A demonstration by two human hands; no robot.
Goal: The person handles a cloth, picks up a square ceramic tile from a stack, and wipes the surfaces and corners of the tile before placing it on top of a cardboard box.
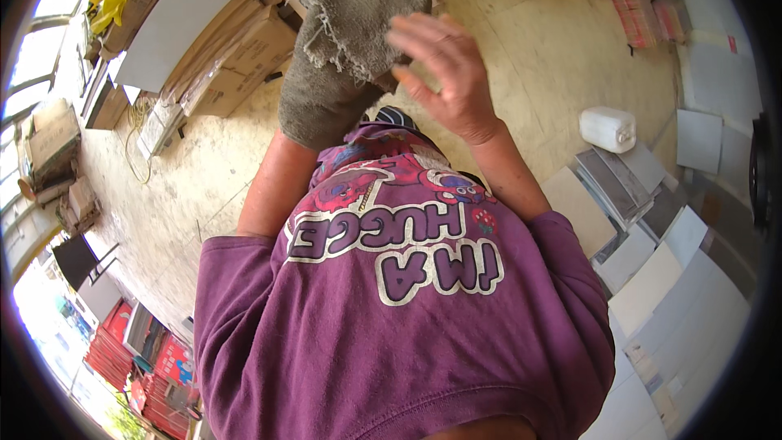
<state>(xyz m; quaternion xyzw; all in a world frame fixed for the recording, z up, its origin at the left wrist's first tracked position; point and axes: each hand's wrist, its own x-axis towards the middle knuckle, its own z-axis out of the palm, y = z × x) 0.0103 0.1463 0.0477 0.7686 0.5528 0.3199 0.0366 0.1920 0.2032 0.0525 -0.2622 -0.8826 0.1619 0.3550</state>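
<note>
In the head view, shows a grey-brown rag (350,49) above the floor (529,49), wrapped around the left hand and wrist, probably to cover the skin. Hides that hand entirely; cannot tell whether closed or wide. Shows the right hand (452,81) bare, fingers loosely spread and blurred, at the rag's right edge; cannot tell whether touching. Shows 1 white jug (607,130) near panels (652,285), perhaps laid flat for stability.

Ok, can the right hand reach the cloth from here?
Likely yes: the right hand looks empty, close by the cloth, with nothing visible in between; whether they touch is unclear.
</note>
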